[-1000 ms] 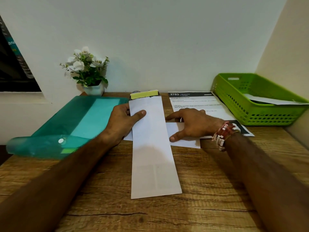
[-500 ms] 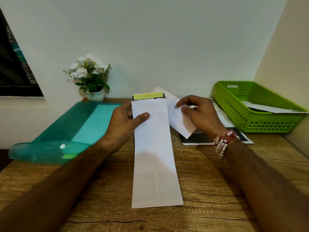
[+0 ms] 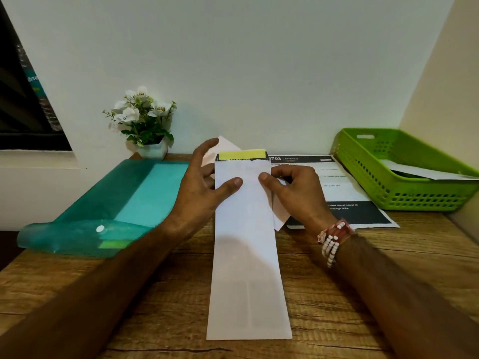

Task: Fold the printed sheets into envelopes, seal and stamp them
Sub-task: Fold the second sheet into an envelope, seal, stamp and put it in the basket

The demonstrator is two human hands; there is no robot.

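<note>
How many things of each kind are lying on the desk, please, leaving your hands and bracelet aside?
Envelope: 1
Loose paper: 3 (folded sheet, printed sheet, paper in the basket)
Basket: 1
Folder: 1
Flower pot: 1
Yellow-topped pad: 1
Total: 8

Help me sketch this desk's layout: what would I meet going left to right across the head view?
Teal folder → left hand → white envelope → right hand, pinching the folded sheet → printed sheet → green basket.
</note>
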